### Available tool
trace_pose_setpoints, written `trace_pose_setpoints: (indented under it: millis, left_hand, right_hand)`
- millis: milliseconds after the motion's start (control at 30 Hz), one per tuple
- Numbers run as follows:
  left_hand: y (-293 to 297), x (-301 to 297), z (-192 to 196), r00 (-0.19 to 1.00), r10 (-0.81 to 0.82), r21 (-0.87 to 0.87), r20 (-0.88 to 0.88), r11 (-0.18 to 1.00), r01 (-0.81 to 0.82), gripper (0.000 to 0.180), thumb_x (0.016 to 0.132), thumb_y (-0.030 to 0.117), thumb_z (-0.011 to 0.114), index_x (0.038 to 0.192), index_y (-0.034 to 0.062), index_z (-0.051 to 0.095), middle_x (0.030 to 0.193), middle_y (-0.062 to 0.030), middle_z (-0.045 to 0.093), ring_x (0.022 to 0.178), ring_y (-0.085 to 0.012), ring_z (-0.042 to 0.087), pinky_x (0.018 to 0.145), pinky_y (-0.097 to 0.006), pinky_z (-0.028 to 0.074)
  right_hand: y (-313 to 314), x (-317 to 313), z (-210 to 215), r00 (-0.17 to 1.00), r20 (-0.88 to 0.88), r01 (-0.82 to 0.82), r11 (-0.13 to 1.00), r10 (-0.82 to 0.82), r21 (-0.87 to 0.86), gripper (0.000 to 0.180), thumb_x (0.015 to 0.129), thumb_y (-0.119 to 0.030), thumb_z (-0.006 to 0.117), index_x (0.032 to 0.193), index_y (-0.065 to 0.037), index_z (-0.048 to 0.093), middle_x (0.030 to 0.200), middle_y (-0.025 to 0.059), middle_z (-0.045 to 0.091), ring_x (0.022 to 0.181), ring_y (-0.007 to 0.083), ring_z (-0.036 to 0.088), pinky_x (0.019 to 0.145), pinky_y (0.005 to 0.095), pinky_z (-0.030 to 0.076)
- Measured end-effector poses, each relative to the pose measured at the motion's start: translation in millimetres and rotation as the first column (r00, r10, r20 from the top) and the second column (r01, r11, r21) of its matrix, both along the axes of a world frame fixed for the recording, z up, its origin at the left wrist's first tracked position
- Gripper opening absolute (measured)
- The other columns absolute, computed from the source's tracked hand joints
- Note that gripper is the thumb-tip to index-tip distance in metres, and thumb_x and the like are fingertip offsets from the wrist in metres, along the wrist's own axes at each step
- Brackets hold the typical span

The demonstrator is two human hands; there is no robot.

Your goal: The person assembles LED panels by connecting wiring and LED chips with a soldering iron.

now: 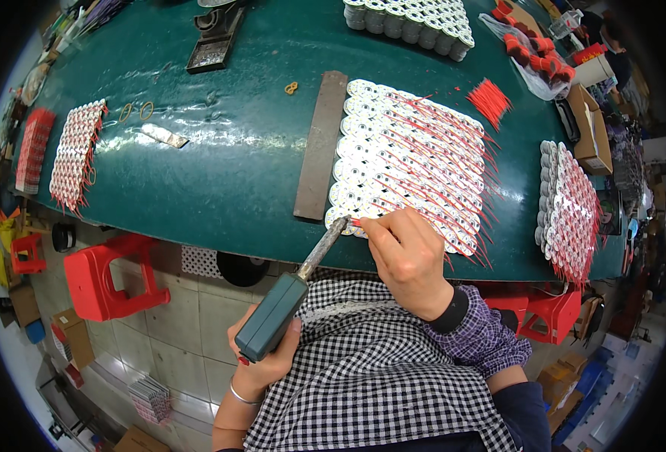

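A: How do the hands sit?

B: The left hand point(261, 361), low in the frame, is wrapped tight around the grey-green handle of a soldering iron point(291, 290), whose metal shaft slants up to the right. Its tip meets the lower left corner of a flat sheet of round white circuit discs with red wires point(408, 162) lying on the green bench point(227, 166). The right hand point(408, 260) is curled at that same corner, fingers pinched together on a red wire beside the tip.

A: What lies around them?

B: A long grey-brown metal bar point(319, 147) lies just left of the sheet. Another disc sheet point(77, 154) sits at the left edge, a stacked one point(570, 215) at the right, and a red plastic stool point(114, 275) stands below the bench.

A: Anything hard to see?

B: The right hand covers the discs beneath it; items along the far rim are too bent and small to make out.
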State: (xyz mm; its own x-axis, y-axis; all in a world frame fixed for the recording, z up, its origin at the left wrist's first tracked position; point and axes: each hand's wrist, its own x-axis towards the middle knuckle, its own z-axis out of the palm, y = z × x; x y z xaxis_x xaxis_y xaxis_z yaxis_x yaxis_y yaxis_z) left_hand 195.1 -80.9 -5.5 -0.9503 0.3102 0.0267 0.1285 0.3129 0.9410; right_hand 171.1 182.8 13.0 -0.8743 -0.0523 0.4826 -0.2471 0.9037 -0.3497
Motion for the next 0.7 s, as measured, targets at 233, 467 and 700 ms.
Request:
trace_pose_setpoints:
  millis: [233,467,700]
  left_hand:
    - [0,-3,4,1.0,-0.022,-0.025,0.003,0.999,0.022,0.022,0.078,-0.001,0.076,0.099,-0.0061,0.071,0.086,-0.0137,0.07,0.067,-0.0198,0.068,0.059,-0.028,0.054]
    - [-8,7,2,0.994,0.048,-0.036,0.102,0.998,-0.045,0.023,0.079,0.002,0.077,0.1,-0.0057,0.071,0.085,-0.0137,0.069,0.065,-0.0206,0.066,0.058,-0.029,0.052]
    - [-11,11,-2,0.995,0.077,-0.019,0.058,0.997,-0.076,0.023,0.079,0.004,0.077,0.1,-0.0053,0.071,0.085,-0.0149,0.07,0.064,-0.0219,0.066,0.058,-0.03,0.053]
  right_hand:
    - [0,1,0,1.0,0.0,0.005,1.0,-0.005,0.013,0.02,0.075,0.0,0.071,0.095,0.001,0.069,0.079,0.0059,0.056,0.071,0.0209,0.058,0.057,0.0336,0.046]
    - [-1,1,0,1.0,0.005,0.007,1.0,-0.007,0.011,0.021,0.074,0.0,0.071,0.095,0.001,0.069,0.08,0.0062,0.056,0.072,0.0212,0.058,0.058,0.0339,0.046]
    - [-3,1,8,1.0,0.008,0.019,1.0,-0.019,-0.012,0.021,0.074,0.0,0.071,0.095,0.0,0.069,0.082,0.006,0.059,0.074,0.022,0.059,0.062,0.0353,0.048]
